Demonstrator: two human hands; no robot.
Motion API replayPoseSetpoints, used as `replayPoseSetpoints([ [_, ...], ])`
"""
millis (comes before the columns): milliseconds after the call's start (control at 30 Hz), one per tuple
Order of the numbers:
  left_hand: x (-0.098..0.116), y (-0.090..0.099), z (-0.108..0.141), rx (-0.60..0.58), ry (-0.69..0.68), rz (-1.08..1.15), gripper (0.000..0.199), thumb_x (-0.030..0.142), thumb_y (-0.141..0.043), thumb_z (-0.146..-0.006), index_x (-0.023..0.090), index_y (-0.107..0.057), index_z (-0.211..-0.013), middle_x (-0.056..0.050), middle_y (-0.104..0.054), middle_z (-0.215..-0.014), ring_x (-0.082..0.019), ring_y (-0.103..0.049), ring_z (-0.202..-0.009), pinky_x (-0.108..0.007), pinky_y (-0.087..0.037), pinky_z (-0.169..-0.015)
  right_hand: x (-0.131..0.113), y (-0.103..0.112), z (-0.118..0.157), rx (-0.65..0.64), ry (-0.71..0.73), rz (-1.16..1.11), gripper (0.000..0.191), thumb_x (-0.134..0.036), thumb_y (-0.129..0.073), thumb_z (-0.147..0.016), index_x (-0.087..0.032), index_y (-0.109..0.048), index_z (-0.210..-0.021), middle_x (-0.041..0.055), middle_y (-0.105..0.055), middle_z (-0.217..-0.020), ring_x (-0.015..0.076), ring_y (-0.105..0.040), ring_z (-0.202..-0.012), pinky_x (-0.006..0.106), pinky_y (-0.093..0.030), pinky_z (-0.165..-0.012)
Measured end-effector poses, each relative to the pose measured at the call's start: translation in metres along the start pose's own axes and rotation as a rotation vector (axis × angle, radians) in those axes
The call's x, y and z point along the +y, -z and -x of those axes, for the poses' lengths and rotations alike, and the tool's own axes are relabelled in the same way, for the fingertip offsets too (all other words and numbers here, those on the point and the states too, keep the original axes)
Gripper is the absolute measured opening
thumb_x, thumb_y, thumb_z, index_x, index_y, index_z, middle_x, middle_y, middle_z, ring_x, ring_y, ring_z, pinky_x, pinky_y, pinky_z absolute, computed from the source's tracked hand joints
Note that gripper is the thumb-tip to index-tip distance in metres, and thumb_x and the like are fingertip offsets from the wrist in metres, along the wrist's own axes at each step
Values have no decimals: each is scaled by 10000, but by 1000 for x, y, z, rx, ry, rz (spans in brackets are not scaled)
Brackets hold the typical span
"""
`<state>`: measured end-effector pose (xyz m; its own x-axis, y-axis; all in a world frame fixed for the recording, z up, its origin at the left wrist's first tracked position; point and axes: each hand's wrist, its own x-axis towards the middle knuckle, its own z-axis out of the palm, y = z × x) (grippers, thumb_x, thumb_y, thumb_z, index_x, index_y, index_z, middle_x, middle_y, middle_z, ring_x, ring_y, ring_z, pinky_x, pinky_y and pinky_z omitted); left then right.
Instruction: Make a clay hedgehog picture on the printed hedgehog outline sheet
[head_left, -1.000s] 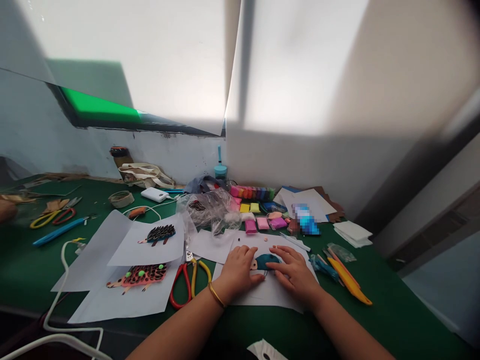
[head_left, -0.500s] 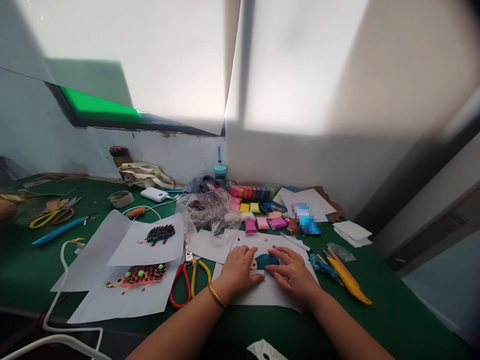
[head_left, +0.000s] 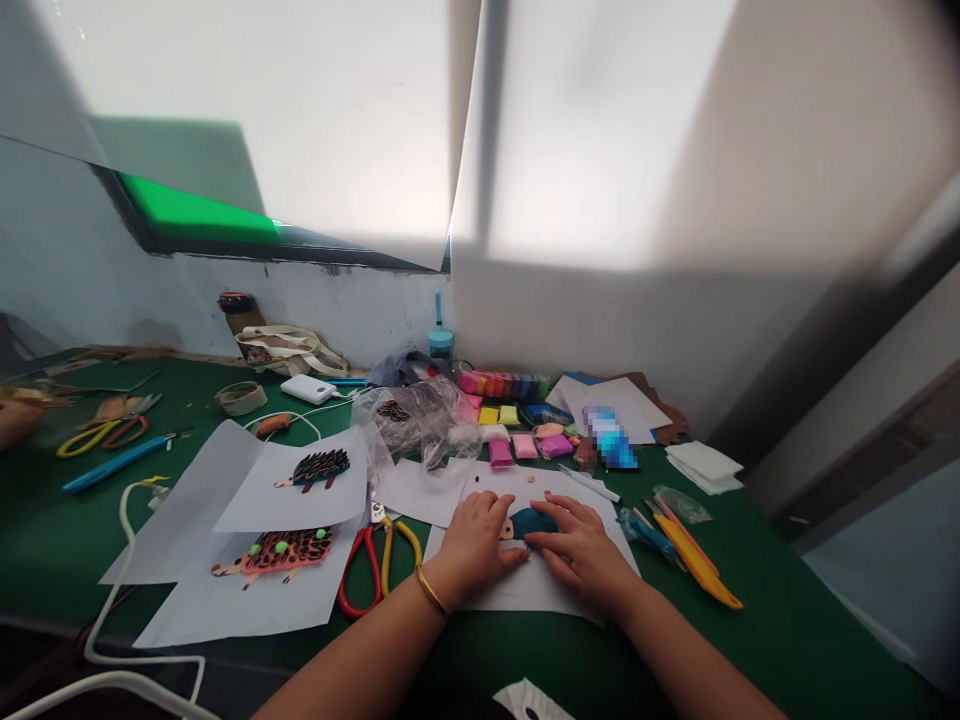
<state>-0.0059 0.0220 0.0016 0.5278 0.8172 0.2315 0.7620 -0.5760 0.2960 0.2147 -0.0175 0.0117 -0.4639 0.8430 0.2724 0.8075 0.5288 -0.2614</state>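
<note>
Two hands frame a blue, pale-faced figure (head_left: 532, 522) on white paper (head_left: 525, 596), near the surface's edge. The left hand (head_left: 471, 540) has an open grip, thumb apart; whether it touches the figure is unclear. The right hand (head_left: 581, 550) spreads its fingers over the right end, pinching nothing visible. Uneven fingertip pressure could dent or skew the figure; a sideways brush could send the dark bead (head_left: 477, 479) rolling.
</note>
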Motion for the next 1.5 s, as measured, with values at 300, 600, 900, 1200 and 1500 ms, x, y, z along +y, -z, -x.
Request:
replayPoseSetpoints([
  [300,1,3,-1,-22,8,15,761,537,-730,-749,211,-457,-1381,-109,-536,-1283,-319,-476,-1177,-449,-377,-1037,17,6,9,29,-91,-15,306,-340,-493,-915,-390,-729,-1104,-21,-520,-1444,325,-392,-1350,568,-342,-1061],
  [600,1,3,-1,-19,5,15,744,525,-738,-744,214,-474,-1366,-105,-538,-1272,-321,-478,-1170,-452,-384,-1028,24,-2,5,-4,-163,-3,417,-361,-462,-905,-345,-617,-1293,-7,-496,-1469,303,-368,-1374,538,-322,-1094],
  [900,2,2,0,-2,-3,13,728,522,-748,-731,235,-490,-1347,-94,-542,-1237,-311,-490,-1142,-441,-396,-1009,26,-9,-6,-72,-253,-6,461,-387,-398,-922,-325,-576,-1342,5,-453,-1502,290,-325,-1405,528,-291,-1116],
  [1200,2,4,-2,-17,5,11,731,532,-749,-725,240,-495,-1346,-89,-544,-1232,-310,-490,-1139,-436,-398,-1006,25,-9,-10,-71,-253,-19,418,-355,-412,-910,-351,-654,-1250,-4,-463,-1493,295,-322,-1404,533,-275,-1121],
  [1500,3,5,-1,-14,2,12,740,540,-751,-724,233,-495,-1348,-90,-544,-1231,-309,-489,-1139,-439,-398,-1009,21,-13,-14,-17,-227,-26,423,-328,-419,-908,-355,-640,-1268,6,-496,-1465,297,-351,-1387,545,-291,-1108],
])
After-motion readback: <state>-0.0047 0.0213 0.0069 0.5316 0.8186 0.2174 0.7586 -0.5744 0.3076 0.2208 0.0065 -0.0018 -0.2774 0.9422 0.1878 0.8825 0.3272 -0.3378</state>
